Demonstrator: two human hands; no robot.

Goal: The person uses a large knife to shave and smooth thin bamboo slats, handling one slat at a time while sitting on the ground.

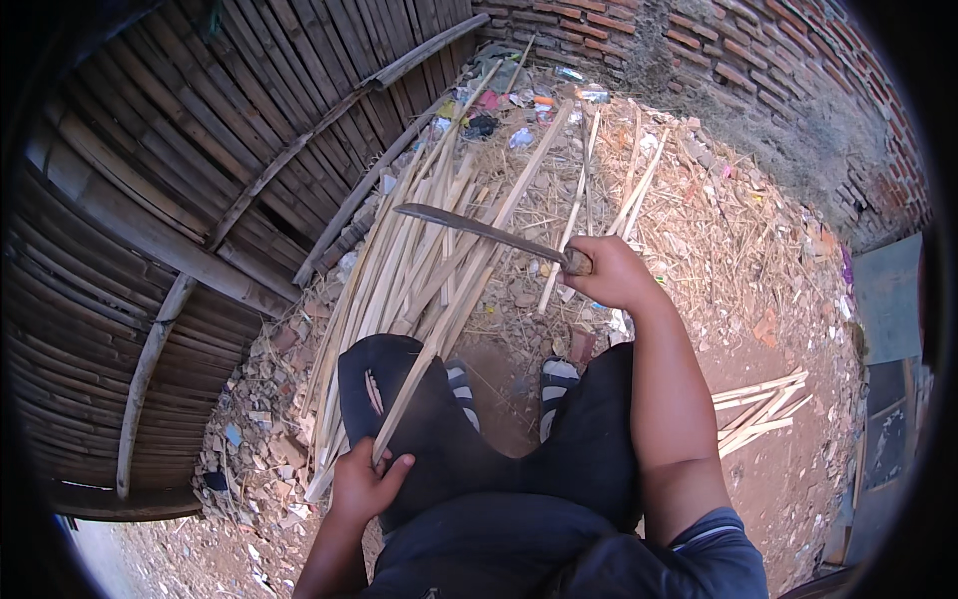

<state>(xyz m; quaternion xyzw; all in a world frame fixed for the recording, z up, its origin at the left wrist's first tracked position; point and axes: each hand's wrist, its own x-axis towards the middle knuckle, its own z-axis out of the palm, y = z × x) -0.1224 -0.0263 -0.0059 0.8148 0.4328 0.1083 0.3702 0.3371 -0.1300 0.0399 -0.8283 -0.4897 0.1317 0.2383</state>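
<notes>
My left hand (pixel 367 484) is closed around the near end of a long bamboo strip (pixel 439 344), beside my left knee. The strip slants up and away to the right, across my thigh and over the ground. In my right hand (pixel 614 275) is the wooden handle of a machete (pixel 479 230), its fingers wrapped round it. The long dark blade points left and crosses over the held strip in the picture; whether they touch I cannot tell. Under and left of the strip lies a pile of long split bamboo strips (pixel 389 270), partly hidden by my left leg.
A bamboo slat wall (pixel 200 130) stands close on the left, and a brick wall (pixel 699 50) at the back. Short bamboo pieces (pixel 758 409) lie in a heap at my right. Shavings, rubble and litter (pixel 524 138) cover the ground beyond my sandalled feet.
</notes>
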